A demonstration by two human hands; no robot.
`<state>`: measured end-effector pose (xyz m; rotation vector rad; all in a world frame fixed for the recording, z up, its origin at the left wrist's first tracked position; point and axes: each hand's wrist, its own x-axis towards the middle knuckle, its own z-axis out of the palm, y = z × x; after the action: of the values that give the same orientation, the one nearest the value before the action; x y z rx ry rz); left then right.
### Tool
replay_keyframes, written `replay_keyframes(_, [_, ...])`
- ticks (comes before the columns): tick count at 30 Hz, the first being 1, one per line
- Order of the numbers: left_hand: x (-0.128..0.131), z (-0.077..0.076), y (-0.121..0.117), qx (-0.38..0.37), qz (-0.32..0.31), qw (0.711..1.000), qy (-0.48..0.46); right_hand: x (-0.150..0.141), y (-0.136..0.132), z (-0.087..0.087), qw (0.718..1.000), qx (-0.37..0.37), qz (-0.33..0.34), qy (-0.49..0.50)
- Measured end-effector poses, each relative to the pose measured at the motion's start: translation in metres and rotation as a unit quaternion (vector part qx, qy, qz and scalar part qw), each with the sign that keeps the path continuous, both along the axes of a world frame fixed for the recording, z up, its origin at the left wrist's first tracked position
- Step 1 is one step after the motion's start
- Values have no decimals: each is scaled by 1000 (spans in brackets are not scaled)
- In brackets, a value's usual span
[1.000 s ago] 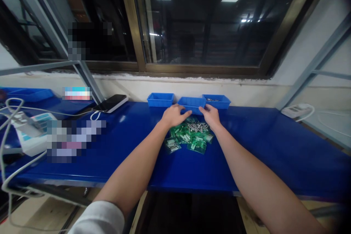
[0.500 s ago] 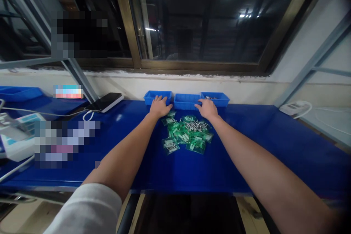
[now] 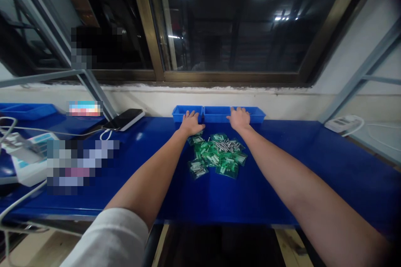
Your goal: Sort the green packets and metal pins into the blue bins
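Though splayed, left hand (image 3: 190, 124) against blue bin (image 3: 177, 116).

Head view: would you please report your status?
Left hand at leftmost rectangular blue plastic bin; right hand where other two bins meet. Three lined up. Green plastic packets, silver metal fasteners in front.

- Head-worn camera, looking forward and down from the near side of the blue table (image 3: 200, 204).
- Left hand (image 3: 190, 124) and right hand (image 3: 239, 119) fall near mid-view, well apart from the lens.
- Far window (image 3: 232, 25) fills the upper part.
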<state>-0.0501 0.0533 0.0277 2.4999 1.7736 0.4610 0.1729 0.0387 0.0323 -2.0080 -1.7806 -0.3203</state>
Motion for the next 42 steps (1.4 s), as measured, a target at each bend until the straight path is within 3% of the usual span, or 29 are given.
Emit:
replay_keyframes(4, [-2,-2,0,10,2,1000,3,12,-5,-1,999,50,-4,0])
replay_keyframes(9, [1,-3,-3,19,31,999,-8,42,-11,-4,996,-77,-42,0])
replay_keyframes(13, [8,-1,-10,46,71,995,-53,59,-21,-11,998,-55,-32,-14])
replay_keyframes(16, [13,6,-18,57,87,990,-96,64,-33,-18,999,-29,-28,31])
replay_keyframes(23, [12,13,-47,30,41,990,-133,66,-53,-36,987,56,-4,152])
replay_keyframes(27, [5,8,-56,41,17,989,-140,66,-58,-33,984,77,1,163])
replay_keyframes(32, [8,14,-61,54,-21,977,-204,44,-69,-7,980,127,28,149])
replay_keyframes(37, [25,24,-77,-22,-58,957,-284,-3,-92,22,975,162,86,125])
replay_keyframes(42, [43,31,-89,-80,-53,935,-343,-42,-112,32,970,153,146,119])
